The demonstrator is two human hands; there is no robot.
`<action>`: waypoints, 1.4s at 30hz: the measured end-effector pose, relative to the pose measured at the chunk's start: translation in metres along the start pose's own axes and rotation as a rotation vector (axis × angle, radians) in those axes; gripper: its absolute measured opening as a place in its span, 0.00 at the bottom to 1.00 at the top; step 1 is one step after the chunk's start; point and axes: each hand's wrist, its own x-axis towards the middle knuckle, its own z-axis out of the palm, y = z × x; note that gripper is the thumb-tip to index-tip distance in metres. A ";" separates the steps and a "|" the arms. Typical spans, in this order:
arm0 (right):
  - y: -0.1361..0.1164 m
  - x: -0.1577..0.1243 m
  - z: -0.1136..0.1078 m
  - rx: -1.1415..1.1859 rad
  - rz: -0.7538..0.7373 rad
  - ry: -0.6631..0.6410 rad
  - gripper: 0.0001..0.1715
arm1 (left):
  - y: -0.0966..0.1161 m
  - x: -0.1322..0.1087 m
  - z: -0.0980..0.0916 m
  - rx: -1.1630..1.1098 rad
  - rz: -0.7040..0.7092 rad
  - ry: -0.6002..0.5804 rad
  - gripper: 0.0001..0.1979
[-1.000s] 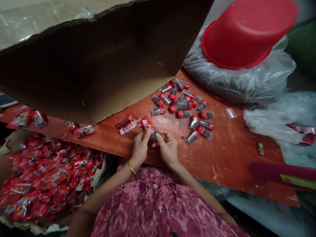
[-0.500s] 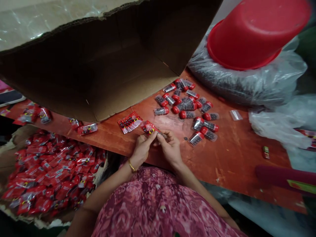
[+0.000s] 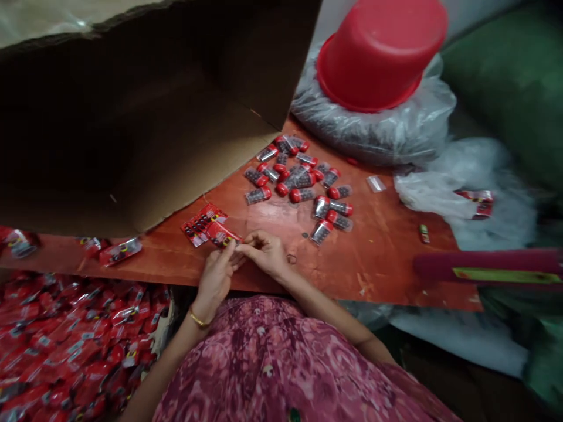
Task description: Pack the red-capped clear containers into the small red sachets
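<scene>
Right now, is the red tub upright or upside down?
Upside down: the tub shows its closed base on top, and its wide rim sits lowest, against the plastic bag.

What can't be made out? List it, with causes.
All in the head view:
Lower end of the red packet: hidden by the left hand and right hand.
Its print: too small.
Back of the cardboard box: lost in shadow.
Top of the clear bag: covered by the red bucket.
Pile of red packets: cut off by the left edge.

Red packet [image 3: 220, 232]; pink swirl-patterned garment [image 3: 259, 363]; red bucket [image 3: 378, 55].
</scene>
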 end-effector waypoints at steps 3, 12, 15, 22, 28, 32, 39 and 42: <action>-0.007 0.004 -0.012 -0.388 -0.204 0.023 0.19 | 0.010 0.000 -0.016 0.016 -0.099 0.109 0.16; 0.004 -0.021 -0.128 -1.278 -0.006 0.600 0.27 | 0.072 -0.002 -0.095 -0.276 0.398 0.704 0.14; 0.019 -0.019 -0.128 -1.299 -0.116 0.419 0.23 | 0.085 -0.010 -0.109 -0.443 0.539 0.769 0.15; 0.028 -0.003 -0.092 -1.197 -0.303 0.244 0.21 | 0.064 -0.018 -0.082 -0.102 0.428 0.645 0.11; 0.034 -0.005 -0.094 -1.148 -0.308 0.255 0.23 | 0.045 0.028 -0.036 1.077 0.778 0.393 0.12; 0.038 -0.005 -0.096 -1.135 -0.346 0.263 0.23 | 0.046 0.059 -0.035 1.483 0.730 0.401 0.12; 0.031 -0.007 -0.096 -1.127 -0.389 0.324 0.21 | 0.039 0.062 -0.041 1.723 0.696 0.483 0.14; 0.014 -0.010 -0.086 -0.998 -0.413 0.376 0.18 | 0.038 0.055 -0.035 1.659 0.797 0.501 0.14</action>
